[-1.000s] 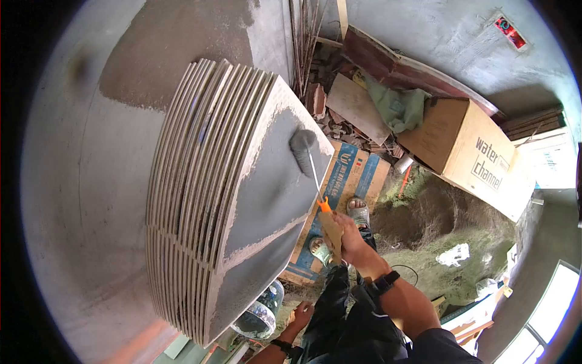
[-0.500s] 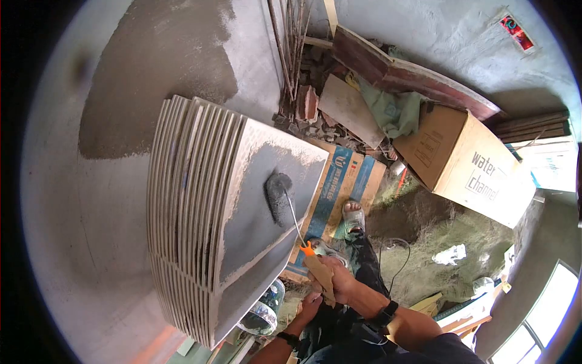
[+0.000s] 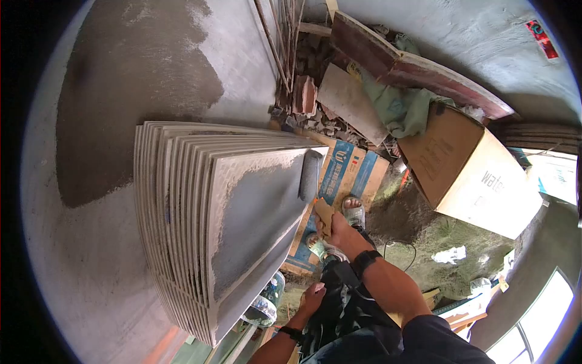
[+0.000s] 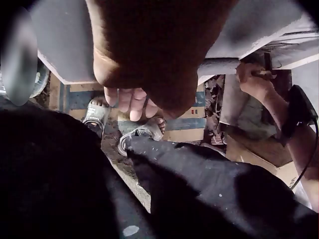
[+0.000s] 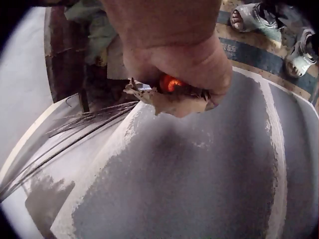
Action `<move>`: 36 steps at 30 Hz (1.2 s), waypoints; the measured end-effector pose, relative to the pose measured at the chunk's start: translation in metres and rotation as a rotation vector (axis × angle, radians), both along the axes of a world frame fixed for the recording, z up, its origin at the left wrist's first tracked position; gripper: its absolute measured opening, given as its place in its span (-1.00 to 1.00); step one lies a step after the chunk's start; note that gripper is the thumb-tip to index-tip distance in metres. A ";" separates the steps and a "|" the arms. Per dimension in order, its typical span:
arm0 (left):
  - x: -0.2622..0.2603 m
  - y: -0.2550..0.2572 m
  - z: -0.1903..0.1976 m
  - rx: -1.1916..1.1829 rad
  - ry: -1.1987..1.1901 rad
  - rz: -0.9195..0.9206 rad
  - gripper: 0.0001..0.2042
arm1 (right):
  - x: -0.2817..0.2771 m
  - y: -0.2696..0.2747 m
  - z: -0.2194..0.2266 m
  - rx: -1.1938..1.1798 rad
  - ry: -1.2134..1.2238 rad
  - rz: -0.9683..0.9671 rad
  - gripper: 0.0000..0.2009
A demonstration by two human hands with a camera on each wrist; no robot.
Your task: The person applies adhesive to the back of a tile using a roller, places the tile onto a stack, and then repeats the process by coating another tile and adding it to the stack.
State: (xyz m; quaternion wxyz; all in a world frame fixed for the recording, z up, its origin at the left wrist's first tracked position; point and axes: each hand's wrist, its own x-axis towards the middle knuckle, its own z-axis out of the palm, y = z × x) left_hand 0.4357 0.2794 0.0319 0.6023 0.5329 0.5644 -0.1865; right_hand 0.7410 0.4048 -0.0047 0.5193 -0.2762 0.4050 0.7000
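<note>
My right hand [image 3: 344,232] grips a paint roller by its handle [image 3: 324,213], which is wrapped in torn brown cardboard. An orange part [image 5: 171,83] of the handle shows beside the palm in the right wrist view. The roller's dark grey sleeve [image 3: 310,176] lies against the right edge of the front tile [image 3: 254,224], whose face carries a wet grey coat with a bare pale border. Behind that tile, several more stand in a leaning stack [image 3: 173,236]. My left hand [image 3: 312,298] hangs loosely in front of the thigh, its fingers [image 4: 137,102] holding nothing.
A bucket [image 3: 264,309] stands below the tiles' near end. Flattened cardboard [image 3: 339,173] lies under the sandalled feet. Rubble [image 3: 330,127], thin rods [image 3: 282,48] and a large carton [image 3: 479,173] fill the far side. A cable [image 3: 403,246] loops over the floor.
The roller has gone down the tile's coated face, then back up and across to its right edge. My left hand came close to the handle and has drawn back. The head view has shifted.
</note>
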 end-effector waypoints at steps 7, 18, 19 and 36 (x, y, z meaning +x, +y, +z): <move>0.043 0.012 0.019 -0.049 -0.001 -0.004 -0.63 | -0.005 -0.014 0.051 0.025 0.074 -0.049 -0.70; 0.049 0.017 0.017 -0.067 0.065 0.021 -0.65 | 0.013 -0.014 -0.022 0.123 0.057 0.042 -0.64; 0.047 0.014 0.015 -0.078 0.067 0.033 -0.65 | 0.019 -0.004 -0.037 0.007 0.085 0.027 -0.66; 0.038 -0.010 -0.003 -0.184 0.079 0.120 -0.64 | 0.018 0.025 -0.169 -0.130 0.012 -0.131 -0.73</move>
